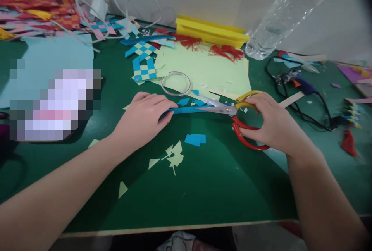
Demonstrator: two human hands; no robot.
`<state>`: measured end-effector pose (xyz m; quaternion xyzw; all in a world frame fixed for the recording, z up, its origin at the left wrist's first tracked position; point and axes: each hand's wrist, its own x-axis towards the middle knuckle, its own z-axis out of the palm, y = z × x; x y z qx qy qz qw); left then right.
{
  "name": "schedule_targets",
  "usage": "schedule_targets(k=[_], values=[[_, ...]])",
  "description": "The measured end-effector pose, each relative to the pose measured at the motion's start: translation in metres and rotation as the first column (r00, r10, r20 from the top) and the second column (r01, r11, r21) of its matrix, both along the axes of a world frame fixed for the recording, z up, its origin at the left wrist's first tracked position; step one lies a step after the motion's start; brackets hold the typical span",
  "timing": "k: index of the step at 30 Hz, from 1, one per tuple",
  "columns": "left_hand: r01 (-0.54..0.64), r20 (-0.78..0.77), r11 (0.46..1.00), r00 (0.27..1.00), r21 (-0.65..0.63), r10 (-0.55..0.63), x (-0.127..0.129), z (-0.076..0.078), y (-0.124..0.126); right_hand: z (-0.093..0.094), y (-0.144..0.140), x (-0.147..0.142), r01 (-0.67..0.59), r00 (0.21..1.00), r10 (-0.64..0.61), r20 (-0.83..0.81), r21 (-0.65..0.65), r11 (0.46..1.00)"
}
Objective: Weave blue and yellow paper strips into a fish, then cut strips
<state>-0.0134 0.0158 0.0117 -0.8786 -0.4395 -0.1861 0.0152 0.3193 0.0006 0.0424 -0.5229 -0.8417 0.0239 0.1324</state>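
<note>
In the middle of the head view, my left hand [148, 116] pinches one end of a narrow blue paper strip [184, 109]. My right hand [274, 121] has its fingers through the handles of scissors [222, 109], one loop yellow and the other red. The blades reach left along the strip and overlap it; whether they touch its edge I cannot tell. Just below lie small blue paper pieces [195, 139] and pale green paper scraps [174, 156]. Above the strip is a round clear tape roll [176, 83]. Woven blue-and-green paper fish [144, 69] rest behind my left hand.
Pale green sheets [203, 63] lie behind, with red tassels [226, 52] and folded yellow card [212, 30]. At the back right a plastic bottle [286, 14] stands near a black cable [302, 115]. A blurred-out device [58, 105] sits left. Orange and pink paper pieces [37, 7] fill the back left.
</note>
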Motion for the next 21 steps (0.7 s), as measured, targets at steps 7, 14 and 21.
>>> schedule_targets(k=[7, 14, 21], values=[[0.006, 0.027, 1.0, 1.0, -0.018, -0.006, 0.0001, 0.0, 0.0009, 0.0021, 0.0013, 0.0013, 0.014, 1.0, -0.014, 0.001, -0.067, 0.998], [0.021, 0.029, 1.0, 0.999, -0.016, -0.02, 0.0004, 0.0008, 0.0003, 0.0025, 0.0022, 0.0009, 0.012, 1.0, -0.012, -0.002, -0.138, 0.99], [0.027, 0.027, 1.0, 0.999, -0.013, -0.027, 0.0011, -0.0004, 0.0013, 0.0024, 0.0033, 0.0025, -0.004, 1.0, 0.002, -0.01, -0.162, 0.987]])
